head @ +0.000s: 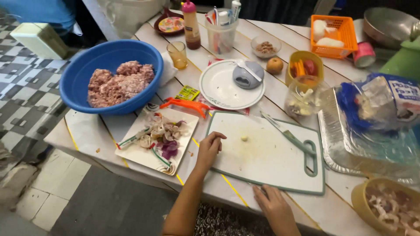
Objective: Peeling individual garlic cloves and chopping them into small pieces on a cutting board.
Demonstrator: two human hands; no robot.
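Two empty hands rest at the cutting board [267,161], the left hand [209,148] loosely curled on its left edge and the right hand [273,205] flat at its near edge, while one peeled garlic clove [244,138] lies uncut mid-board, the knife [286,134] untouched to its right and peelings piled on the square plate [131,153] at left.

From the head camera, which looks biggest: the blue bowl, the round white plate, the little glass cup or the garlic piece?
1. Blue bowl
2. Round white plate
3. Glass cup
4. Garlic piece

The cup stands farther from the camera, but still looks clearly bigger than the garlic.
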